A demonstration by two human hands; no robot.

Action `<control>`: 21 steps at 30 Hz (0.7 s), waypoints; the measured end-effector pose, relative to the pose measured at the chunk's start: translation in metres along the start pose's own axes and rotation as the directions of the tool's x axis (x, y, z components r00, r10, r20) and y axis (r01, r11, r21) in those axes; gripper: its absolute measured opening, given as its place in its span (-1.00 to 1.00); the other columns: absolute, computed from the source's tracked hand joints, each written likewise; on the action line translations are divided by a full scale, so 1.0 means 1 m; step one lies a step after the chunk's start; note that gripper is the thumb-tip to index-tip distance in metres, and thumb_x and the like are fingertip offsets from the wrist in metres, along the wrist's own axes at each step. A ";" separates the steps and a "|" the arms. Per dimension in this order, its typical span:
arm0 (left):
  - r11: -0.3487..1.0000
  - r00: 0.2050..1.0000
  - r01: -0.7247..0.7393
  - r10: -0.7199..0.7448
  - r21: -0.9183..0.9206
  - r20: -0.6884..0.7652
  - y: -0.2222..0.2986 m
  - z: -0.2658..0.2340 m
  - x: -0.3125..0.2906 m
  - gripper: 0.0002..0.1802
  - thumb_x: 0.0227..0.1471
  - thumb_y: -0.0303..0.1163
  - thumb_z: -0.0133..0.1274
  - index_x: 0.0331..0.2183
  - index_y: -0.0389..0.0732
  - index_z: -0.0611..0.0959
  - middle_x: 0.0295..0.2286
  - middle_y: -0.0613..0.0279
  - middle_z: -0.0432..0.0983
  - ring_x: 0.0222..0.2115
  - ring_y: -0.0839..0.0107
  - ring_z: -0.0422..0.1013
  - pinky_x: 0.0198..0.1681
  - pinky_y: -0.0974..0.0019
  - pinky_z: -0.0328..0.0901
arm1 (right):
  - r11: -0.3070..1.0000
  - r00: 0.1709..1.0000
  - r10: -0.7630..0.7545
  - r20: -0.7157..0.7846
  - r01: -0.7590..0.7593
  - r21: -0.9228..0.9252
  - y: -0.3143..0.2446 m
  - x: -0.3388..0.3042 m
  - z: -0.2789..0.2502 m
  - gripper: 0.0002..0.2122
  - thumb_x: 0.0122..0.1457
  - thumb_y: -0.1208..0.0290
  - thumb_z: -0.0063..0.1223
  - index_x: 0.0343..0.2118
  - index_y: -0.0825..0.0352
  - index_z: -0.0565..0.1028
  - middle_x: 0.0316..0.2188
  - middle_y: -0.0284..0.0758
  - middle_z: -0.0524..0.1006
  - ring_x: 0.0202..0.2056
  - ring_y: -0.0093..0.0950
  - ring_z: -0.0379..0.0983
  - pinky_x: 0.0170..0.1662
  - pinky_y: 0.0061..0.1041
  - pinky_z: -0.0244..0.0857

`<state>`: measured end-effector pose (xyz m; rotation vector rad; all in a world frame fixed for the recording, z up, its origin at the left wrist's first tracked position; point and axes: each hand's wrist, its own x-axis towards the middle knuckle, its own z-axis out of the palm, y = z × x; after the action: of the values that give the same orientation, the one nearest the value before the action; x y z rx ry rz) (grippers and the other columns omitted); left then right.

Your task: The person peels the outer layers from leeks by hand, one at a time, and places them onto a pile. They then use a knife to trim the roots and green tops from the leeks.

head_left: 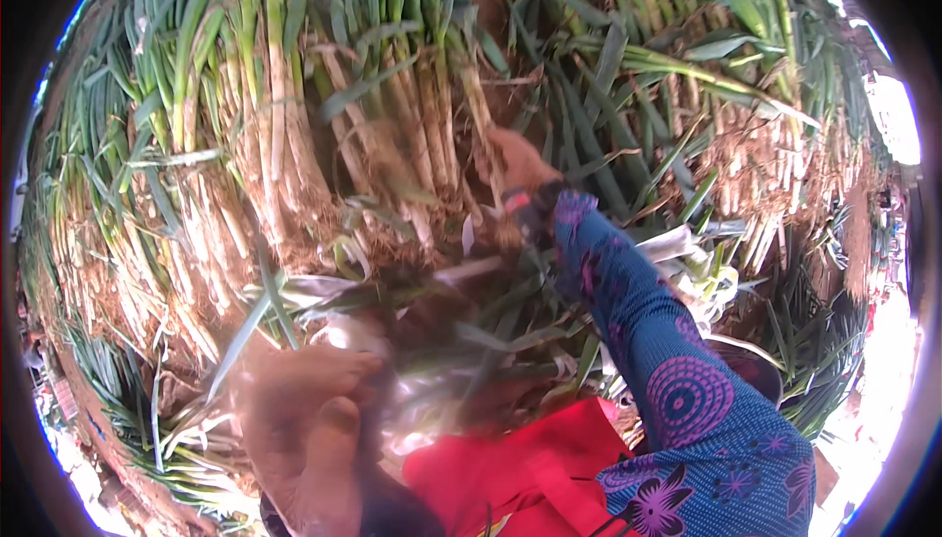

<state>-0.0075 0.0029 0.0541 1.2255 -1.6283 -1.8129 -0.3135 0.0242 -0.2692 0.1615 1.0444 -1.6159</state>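
Note:
Leeks with long green tops and pale, soil-stained stems stand in thick rows ahead of me. My right hand (522,161) reaches forward in a patterned blue sleeve, its fingers closed round a leek (475,95) at the right end of the middle bunch. Close to me at the lower left, my left hand (319,419) is smeared by motion, with its thumb on the near side. A loose green leaf (245,336) shows just beyond it; whether the fingers touch it, I cannot tell.
Dense leeks (206,223) fill the left, and another bunch (756,154) lies at the right. Loose leaves and peeled strips (491,326) litter the space between my arms. Red cloth (520,468) covers my front at the lower edge. Pale trimmings (702,267) lie beside my right forearm.

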 end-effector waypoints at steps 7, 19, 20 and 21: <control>0.993 0.997 -0.082 0.081 -0.089 -0.017 0.002 0.007 -0.015 -0.85 0.10 -0.41 -0.03 -0.30 -0.27 0.52 -0.36 0.24 0.48 -0.31 0.50 0.40 -0.27 0.44 0.30 | 0.979 0.959 0.185 -0.216 -0.162 0.124 0.007 -0.092 -0.029 -0.76 0.19 0.15 -0.04 -0.34 0.26 0.42 -0.57 -0.41 0.36 -0.61 -0.56 0.29 -0.59 -0.60 0.22; 0.973 0.935 -0.218 0.187 0.071 0.302 -0.043 0.050 -0.016 -0.82 0.08 -0.40 -0.01 -0.26 -0.24 0.55 -0.44 0.32 0.50 -0.43 0.57 0.39 -0.33 0.51 0.26 | 0.993 0.985 0.098 -0.141 -0.106 -0.053 -0.027 -0.405 -0.015 -0.69 0.24 0.16 -0.11 -0.12 0.29 0.37 -0.54 -0.47 0.31 -0.62 -0.69 0.21 -0.61 -0.72 0.13; 0.985 0.908 -0.137 0.082 0.107 0.411 -0.055 0.061 -0.019 -0.75 0.08 -0.30 0.01 -0.22 -0.23 0.54 -0.36 0.31 0.49 -0.35 0.53 0.40 -0.29 0.46 0.28 | 0.992 0.995 0.053 -0.087 -0.063 -0.114 -0.024 -0.430 -0.005 -0.68 0.24 0.16 -0.12 -0.09 0.29 0.36 -0.54 -0.48 0.30 -0.62 -0.72 0.20 -0.62 -0.74 0.12; 0.986 0.864 -0.057 -0.030 0.158 0.503 -0.067 0.071 -0.021 -0.66 0.08 -0.20 0.02 -0.18 -0.21 0.52 -0.29 0.30 0.49 -0.27 0.49 0.41 -0.25 0.41 0.29 | 0.975 0.970 0.037 -0.242 -0.088 -0.204 -0.017 -0.454 0.008 -0.68 0.26 0.18 -0.15 -0.07 0.29 0.36 -0.55 -0.49 0.30 -0.63 -0.74 0.18 -0.64 -0.77 0.09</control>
<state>-0.0375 0.0761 -0.0072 0.8292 -2.0975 -2.1499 -0.1689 0.3459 0.0178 0.2449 1.3756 -1.4399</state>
